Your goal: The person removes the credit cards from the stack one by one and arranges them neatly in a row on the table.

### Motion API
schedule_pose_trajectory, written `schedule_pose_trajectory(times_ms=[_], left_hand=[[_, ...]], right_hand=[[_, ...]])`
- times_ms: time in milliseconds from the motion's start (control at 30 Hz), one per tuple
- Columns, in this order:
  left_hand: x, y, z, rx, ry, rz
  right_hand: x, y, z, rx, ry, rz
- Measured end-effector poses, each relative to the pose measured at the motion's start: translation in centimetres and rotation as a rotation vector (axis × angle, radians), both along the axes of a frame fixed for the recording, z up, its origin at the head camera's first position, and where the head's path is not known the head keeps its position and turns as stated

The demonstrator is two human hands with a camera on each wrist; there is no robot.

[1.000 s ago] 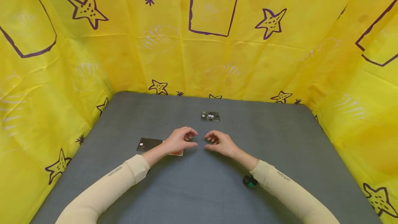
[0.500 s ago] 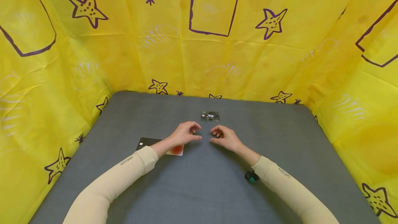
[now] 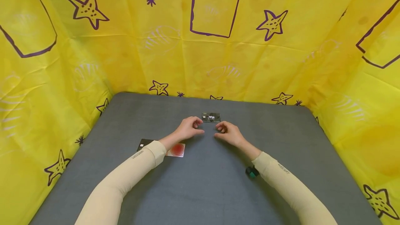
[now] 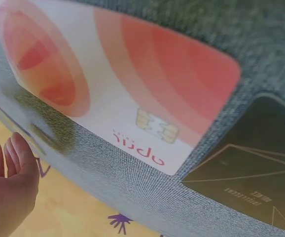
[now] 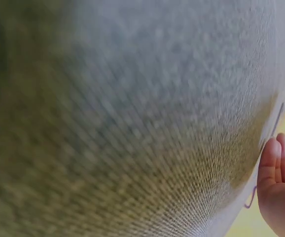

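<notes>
Just short of the black Vip card (image 3: pixel 211 117) on the gray table (image 3: pixel 215 183), the left hand (image 3: pixel 188 128) and right hand (image 3: pixel 231 133), loosely curled, thumbs apart, hold nothing; both reach farther forward than a second ago. The left sleeve (image 3: pixel 134 169) now hides more of the gold-lined black card (image 4: pixel 246 165), baring the red-and-white card (image 3: pixel 177 150) beside it.

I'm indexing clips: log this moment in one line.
left hand: empty, near Vip card | right hand: empty, near it | red-white card: beside dark card
</notes>
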State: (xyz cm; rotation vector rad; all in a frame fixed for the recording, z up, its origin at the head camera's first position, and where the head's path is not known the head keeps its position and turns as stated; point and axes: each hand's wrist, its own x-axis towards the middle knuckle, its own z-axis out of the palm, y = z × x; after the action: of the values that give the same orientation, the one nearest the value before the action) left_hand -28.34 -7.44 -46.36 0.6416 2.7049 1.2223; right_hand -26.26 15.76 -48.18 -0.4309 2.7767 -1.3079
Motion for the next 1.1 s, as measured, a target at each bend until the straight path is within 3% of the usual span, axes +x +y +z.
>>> schedule_pose_trajectory(times_ms=[367, 567, 900, 1100], left_hand=[[-1.5, 0.5, -0.4, -0.012, -0.021, 0.063], [-2.4, 0.9, -0.4, -0.037, 0.011, 0.068], [-3.7, 1.2, -0.9, -0.062, -0.022, 0.114], [-4.4, 1.4, -1.2, -0.066, -0.001, 0.137]], right_hand=[[-1.6, 0.4, -0.3, 0.013, -0.018, -0.076], [-2.4, 0.7, -0.2, 0.029, -0.002, -0.103], [-3.8, 0.4, -0.3, 0.063, 0.020, -0.113], [-4.8, 0.5, -0.6, 0.098, 0.040, -0.142]])
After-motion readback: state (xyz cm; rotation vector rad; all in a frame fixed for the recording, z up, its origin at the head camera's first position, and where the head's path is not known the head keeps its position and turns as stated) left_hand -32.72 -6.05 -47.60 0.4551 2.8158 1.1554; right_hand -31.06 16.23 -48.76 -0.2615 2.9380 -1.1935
